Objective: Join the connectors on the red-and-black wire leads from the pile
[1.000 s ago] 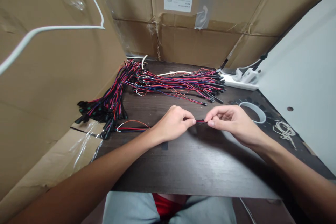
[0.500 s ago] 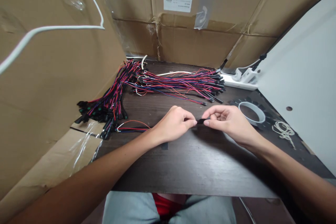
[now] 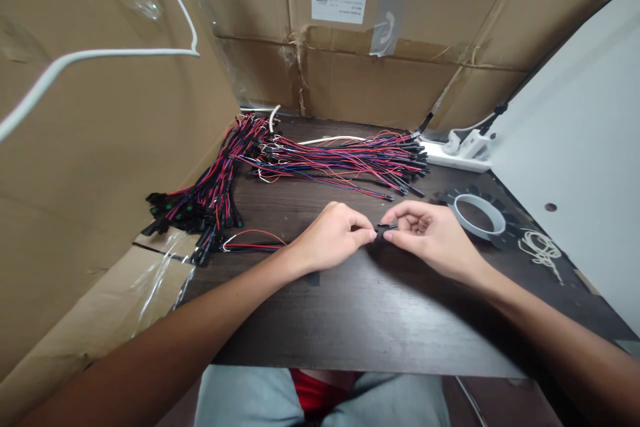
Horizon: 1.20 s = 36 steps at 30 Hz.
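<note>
My left hand (image 3: 334,236) and my right hand (image 3: 433,235) meet over the middle of the dark wooden table (image 3: 350,320). Both pinch a small black piece (image 3: 385,229) at the end of a thin red, blue and black cable (image 3: 250,243) that trails left from under my left hand. Behind them lies a spread pile of the same red, blue and black cables (image 3: 345,160). A second bundle with black connectors (image 3: 200,203) lies at the left.
Cardboard boxes (image 3: 390,33) wall the table at the back and left. A white power strip (image 3: 460,150) lies back right, a tape ring with black strips (image 3: 479,211) and a coil of white string (image 3: 543,247) to the right. A white panel (image 3: 585,127) stands at the right.
My right hand has slid left until its fingertips nearly touch my left hand's. The stretch of wire seen between them has closed up to a short black piece.
</note>
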Available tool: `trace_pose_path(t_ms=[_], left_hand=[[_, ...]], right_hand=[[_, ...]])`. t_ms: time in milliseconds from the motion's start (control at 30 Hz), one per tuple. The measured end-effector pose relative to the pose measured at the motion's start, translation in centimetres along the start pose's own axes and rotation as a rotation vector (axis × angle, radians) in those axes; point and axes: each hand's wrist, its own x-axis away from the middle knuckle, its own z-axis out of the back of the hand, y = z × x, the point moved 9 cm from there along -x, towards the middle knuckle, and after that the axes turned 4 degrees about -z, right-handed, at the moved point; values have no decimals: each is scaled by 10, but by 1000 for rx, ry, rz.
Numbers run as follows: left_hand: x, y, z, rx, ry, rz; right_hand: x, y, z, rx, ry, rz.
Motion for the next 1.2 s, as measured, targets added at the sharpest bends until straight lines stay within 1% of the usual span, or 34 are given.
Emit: trace_pose_path(t_ms=[267,433,533,633,700,733,833,900,967,1033,1200], left_hand=[[1,1,0,7,-1,-14],[1,2,0,8,-9,-23],[0,2,2,25,-4,-24],[-1,1,6,58,20,-7],[-1,0,9,98,43,21],[-1,-2,11,126,54,41],[-1,-7,12,233,70,110],[-1,-10,11,304,70,138],[0,-11,10,361,69,150],[0,-13,9,406,73,165],[1,-13,5,464,52,197]], right_hand=[[-1,3,-2,16,-18,3],[-1,4,-2,77,-13,39],[0,4,0,146,24,82],[1,3,7,208,93,110],[4,-4,13,239,155,178],[7,-11,16,266,197,244],[22,-38,24,373,333,512],[29,-50,22,431,346,640],[30,-53,16,461,300,703],[30,-52,11,467,260,734],[29,-48,6,430,241,773]])
